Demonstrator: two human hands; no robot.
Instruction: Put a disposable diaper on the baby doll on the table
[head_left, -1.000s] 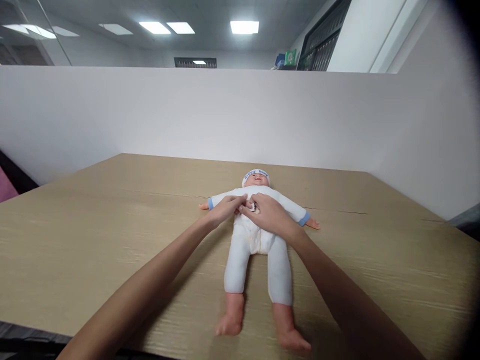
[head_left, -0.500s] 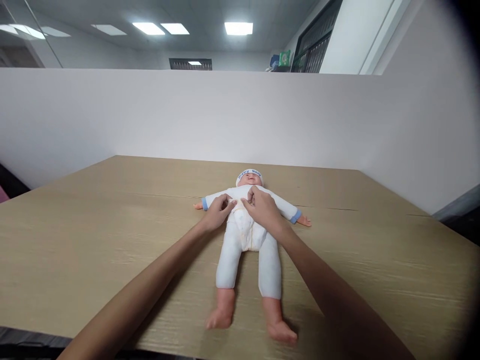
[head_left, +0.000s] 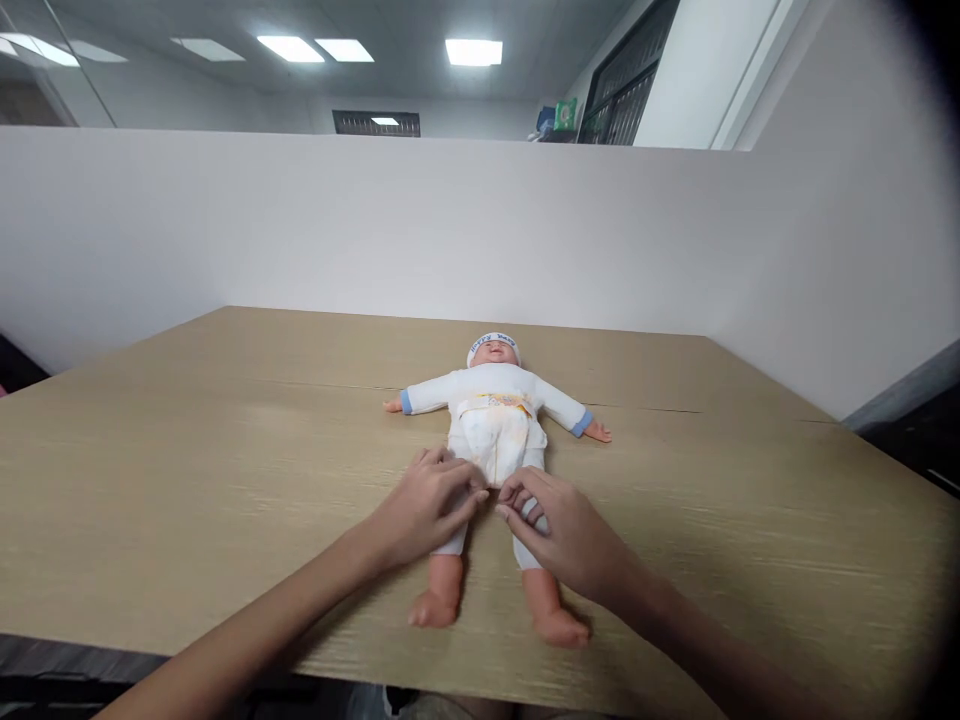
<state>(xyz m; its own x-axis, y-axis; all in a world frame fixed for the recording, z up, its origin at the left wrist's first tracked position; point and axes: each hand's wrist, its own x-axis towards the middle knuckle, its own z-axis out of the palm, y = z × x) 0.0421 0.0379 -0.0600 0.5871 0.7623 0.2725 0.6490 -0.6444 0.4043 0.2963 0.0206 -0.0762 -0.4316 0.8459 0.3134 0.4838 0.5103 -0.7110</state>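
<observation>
White-suited baby doll (head_left: pixel 495 425) supine on table (head_left: pixel 187 470); left hand (head_left: pixel 427 505) and right hand (head_left: pixel 562 535) cover its thighs, each grip pinching the trouser legs, contact partly hidden.

Both hands have come down from the doll's (head_left: pixel 491 430) chest toward the lower middle of the frame. The left hand (head_left: pixel 424 505) now lies over the doll's thigh on the left, and the right hand (head_left: pixel 559 530) over the other thigh, fingertips near each other. The chest and a patterned waistband, covered before, now show.
</observation>
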